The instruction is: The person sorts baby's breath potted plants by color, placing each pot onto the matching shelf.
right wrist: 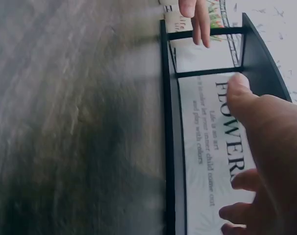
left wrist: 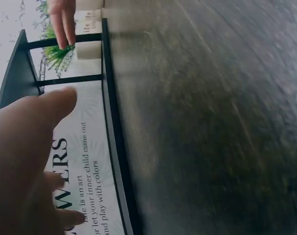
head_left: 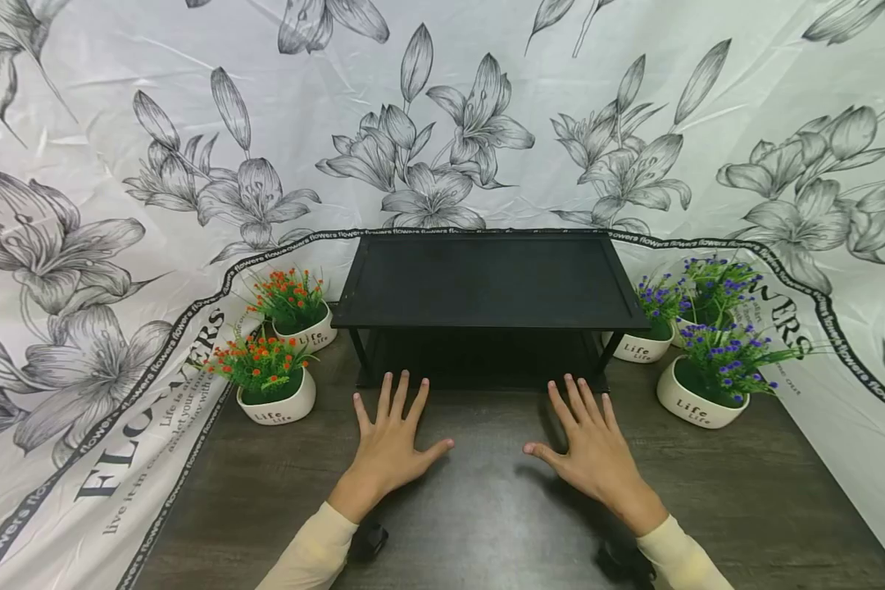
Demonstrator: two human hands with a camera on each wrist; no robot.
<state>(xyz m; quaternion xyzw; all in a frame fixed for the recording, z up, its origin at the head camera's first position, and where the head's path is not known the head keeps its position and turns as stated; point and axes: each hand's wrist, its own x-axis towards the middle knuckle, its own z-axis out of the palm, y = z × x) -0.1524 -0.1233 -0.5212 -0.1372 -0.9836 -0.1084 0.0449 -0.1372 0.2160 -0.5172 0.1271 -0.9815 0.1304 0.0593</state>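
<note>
A black two-tier rack [head_left: 487,283] is set lengthwise across the centre of the frame, on a dark wood-grain desk [head_left: 457,516]. Its broad top panel [head_left: 479,266] is finished in dull black and edged by a narrow border, and the lower tier [head_left: 479,356] is left in shadow beneath. The two levels are joined by slim posts [head_left: 359,348] at the ends; in both wrist views, lettered cloth is seen through the gap between them.

Below the rack, toward the lower middle of the frame, the left hand [head_left: 391,447] and the right hand [head_left: 593,451] are held palm down, released, with fingers spread and thumbs turned inward. The fingertips are brought near the rack's front lower edge; whether it is touched cannot be told.

Two cream pots of orange flowers [head_left: 276,401] are placed left of the rack, and three pots of purple flowers [head_left: 702,406] right of it. The upper frame is filled by a white lily-printed cloth [head_left: 516,49].
</note>
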